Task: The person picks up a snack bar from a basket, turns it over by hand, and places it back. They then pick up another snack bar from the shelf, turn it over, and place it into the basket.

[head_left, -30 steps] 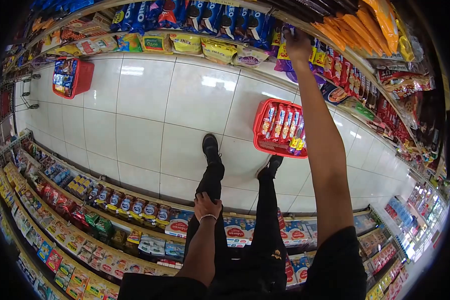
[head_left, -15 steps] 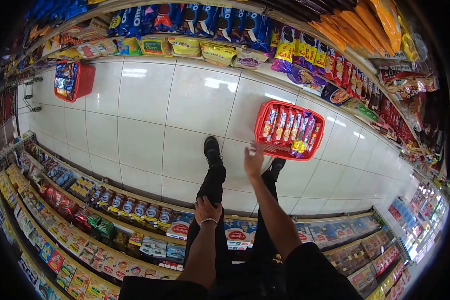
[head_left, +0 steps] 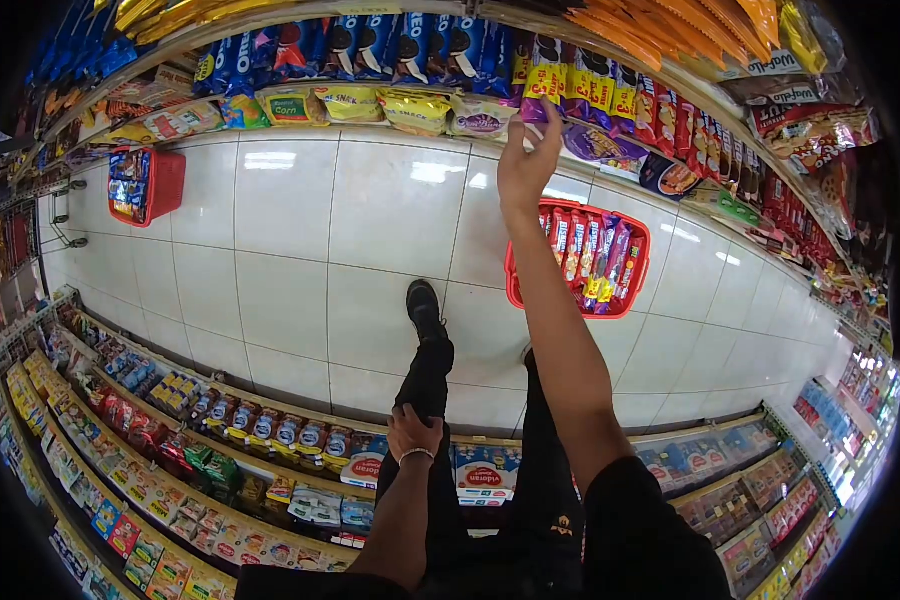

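My right hand (head_left: 530, 168) reaches up to the front of the snack shelf, thumb and fingers apart. Its fingertips overlap the lower end of a yellow-and-purple biscuit pack (head_left: 545, 78) in this view. Below that arm, a red basket (head_left: 642, 272) stands on the floor, partly covered by my forearm. Red biscuit packs (head_left: 576, 246) and purple-and-yellow packs (head_left: 610, 262) stand in a row inside it. My left hand (head_left: 413, 434) rests over my bent knee, fingers spread on the black trousers, holding no product.
Blue Oreo packs (head_left: 410, 48) line the shelf to the left, above yellow snack bags (head_left: 418, 110). Another red basket (head_left: 166, 186) with blue packs sits on the tiled floor (head_left: 285, 225) at the far left. Lower shelves with boxes (head_left: 486, 472) run close behind my legs.
My right hand has moved from beside the basket's near corner up to the shelf front, its forearm now crossing the basket. My left hand stays on the knee.
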Tool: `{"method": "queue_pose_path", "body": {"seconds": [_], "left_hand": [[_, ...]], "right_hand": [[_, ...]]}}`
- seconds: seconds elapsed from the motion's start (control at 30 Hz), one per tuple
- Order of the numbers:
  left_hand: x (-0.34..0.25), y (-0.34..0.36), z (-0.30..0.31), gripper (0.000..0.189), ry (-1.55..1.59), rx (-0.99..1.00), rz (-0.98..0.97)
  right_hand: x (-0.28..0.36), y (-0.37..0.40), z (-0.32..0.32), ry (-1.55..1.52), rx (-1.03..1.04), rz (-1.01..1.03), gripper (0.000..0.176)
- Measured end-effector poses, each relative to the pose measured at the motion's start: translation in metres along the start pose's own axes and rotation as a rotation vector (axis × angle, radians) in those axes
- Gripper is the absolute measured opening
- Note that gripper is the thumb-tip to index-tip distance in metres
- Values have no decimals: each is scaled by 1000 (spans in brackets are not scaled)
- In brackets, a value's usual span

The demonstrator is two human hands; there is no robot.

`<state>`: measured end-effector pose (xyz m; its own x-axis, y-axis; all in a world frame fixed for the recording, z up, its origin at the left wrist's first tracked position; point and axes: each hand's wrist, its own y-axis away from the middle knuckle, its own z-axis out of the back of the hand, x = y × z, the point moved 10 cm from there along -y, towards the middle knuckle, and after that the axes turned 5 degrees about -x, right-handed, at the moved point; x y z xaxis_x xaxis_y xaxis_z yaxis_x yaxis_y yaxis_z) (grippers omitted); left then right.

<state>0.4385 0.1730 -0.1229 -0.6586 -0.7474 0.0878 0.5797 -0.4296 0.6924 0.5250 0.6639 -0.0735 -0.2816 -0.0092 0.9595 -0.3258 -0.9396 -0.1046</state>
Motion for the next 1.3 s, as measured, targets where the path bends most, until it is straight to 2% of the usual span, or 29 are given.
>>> {"method": "queue_pose_path", "body": {"seconds": [0.17, 0.27, 0.4, 0.43, 0.57, 0.9, 0.97, 1.13, 1.2, 1.23, 1.3], "left_hand": [[-1, 0, 1, 42, -13, -20, 14], [-2, -2, 3, 40, -51, -14, -2], [-4, -5, 5, 40, -59, -5, -1], [-5, -6, 7, 40, -58, -8, -5], [-3, -8, 2, 40, -59, -28, -28], [-6, -7, 3, 40, -78, -31, -29], [-6, -6, 3, 40, -86, -11, -10], [-4, -4, -3, 40, -68, -53, -29], [-5, -3, -2, 40, -68, -80, -38], [-5, -3, -3, 40, -80, -46, -21], [-9, -3, 2, 41, -91, -17, -4]], "right_hand": [[-15, -15, 11, -157, 7, -32, 36], [-6, -28, 32, -181, -90, 21, 36], [-22, -50, 52, -277, -92, -98, 41], [-24, -53, 53, -396, -91, -102, 49], [-29, -45, 73, -364, -155, -112, 62], [-35, -19, 82, -430, -278, -231, 74], [-44, -29, 75, -557, -295, -239, 78], [-25, -44, 64, -726, -415, -257, 78], [-13, -44, 67, -817, -462, -196, 76], [-7, -39, 72, -693, -451, -176, 74], [8, -18, 81, -670, -456, -154, 74]]}}
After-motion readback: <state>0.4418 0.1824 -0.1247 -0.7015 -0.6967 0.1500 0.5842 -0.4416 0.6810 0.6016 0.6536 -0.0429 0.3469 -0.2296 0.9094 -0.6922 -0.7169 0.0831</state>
